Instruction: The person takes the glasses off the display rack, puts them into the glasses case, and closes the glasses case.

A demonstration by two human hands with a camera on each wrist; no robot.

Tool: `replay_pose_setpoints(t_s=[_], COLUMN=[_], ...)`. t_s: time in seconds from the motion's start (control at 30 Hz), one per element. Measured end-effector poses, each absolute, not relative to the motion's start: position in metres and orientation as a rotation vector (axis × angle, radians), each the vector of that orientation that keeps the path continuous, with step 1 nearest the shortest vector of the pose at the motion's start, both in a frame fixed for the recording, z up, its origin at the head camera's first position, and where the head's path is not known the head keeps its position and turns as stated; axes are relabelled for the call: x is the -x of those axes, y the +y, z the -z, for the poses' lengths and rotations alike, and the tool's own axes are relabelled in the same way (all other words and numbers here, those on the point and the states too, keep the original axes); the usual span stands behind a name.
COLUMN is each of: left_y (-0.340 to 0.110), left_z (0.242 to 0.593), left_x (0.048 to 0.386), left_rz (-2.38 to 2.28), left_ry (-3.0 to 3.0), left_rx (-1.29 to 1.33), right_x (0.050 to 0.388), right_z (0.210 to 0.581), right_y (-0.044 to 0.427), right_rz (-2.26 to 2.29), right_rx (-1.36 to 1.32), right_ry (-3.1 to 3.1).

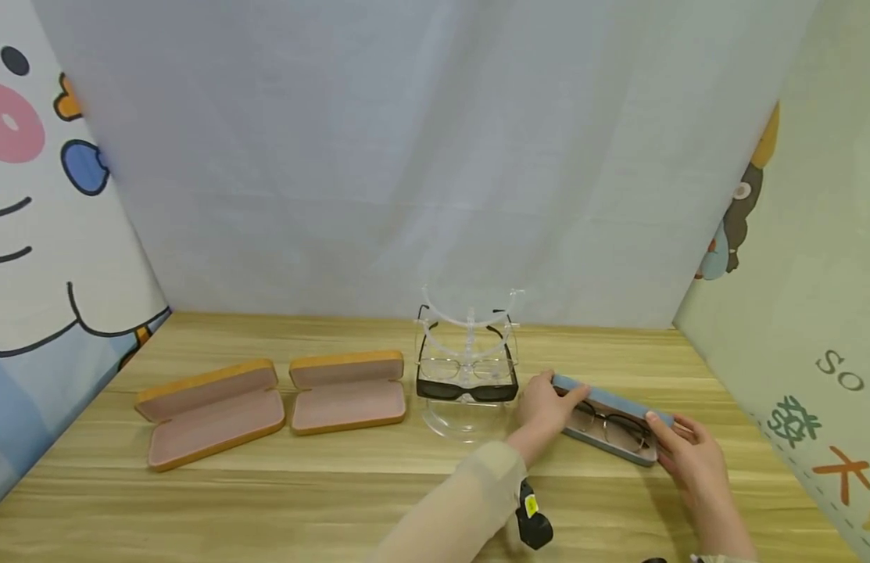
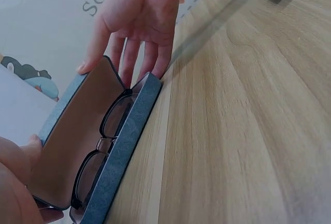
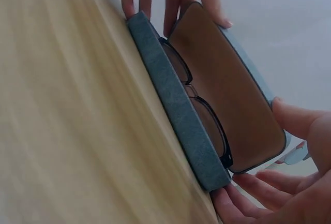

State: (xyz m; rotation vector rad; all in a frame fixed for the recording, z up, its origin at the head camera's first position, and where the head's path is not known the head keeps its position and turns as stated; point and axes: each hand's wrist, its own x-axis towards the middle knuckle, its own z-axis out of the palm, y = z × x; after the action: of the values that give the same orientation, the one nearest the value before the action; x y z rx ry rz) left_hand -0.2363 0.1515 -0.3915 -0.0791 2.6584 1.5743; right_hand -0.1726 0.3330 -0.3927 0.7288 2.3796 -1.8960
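Observation:
A blue glasses case (image 1: 603,446) stands with its lid raised on the table at the right. Inside it lies a pair of dark-rimmed glasses (image 3: 208,123), lenses facing out. My left hand (image 1: 543,410) holds the case's left end, its thumb on the lid edge. At the other end, my right hand (image 1: 695,461) grips the case with the thumb on the lid (image 2: 72,131) and the fingers around the end. The brown lining of the lid shows in both wrist views. Parts of the fingers are hidden behind the case.
Left of my left hand stands a clear display stand (image 1: 470,336) bearing black sunglasses (image 1: 467,392) and thin-framed glasses (image 1: 440,368). Two orange cases, one at far left (image 1: 216,418) and another nearer (image 1: 349,405), lie open. A grey cloth (image 1: 301,156) hangs behind the table.

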Motion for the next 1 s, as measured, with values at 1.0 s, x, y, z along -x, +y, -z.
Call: replay_pose_setpoints(t_s=[1.0], left_y=[0.1454], left_z=[0.3915], left_x=[0.2350], left_rz=[-1.558], left_ry=[2.673], left_rx=[0.015], right_x=[0.1739], right_z=[0.3826], right_y=[0.3294], right_rz=[1.804], right_rx=[-0.652], right_ry=[2.370])
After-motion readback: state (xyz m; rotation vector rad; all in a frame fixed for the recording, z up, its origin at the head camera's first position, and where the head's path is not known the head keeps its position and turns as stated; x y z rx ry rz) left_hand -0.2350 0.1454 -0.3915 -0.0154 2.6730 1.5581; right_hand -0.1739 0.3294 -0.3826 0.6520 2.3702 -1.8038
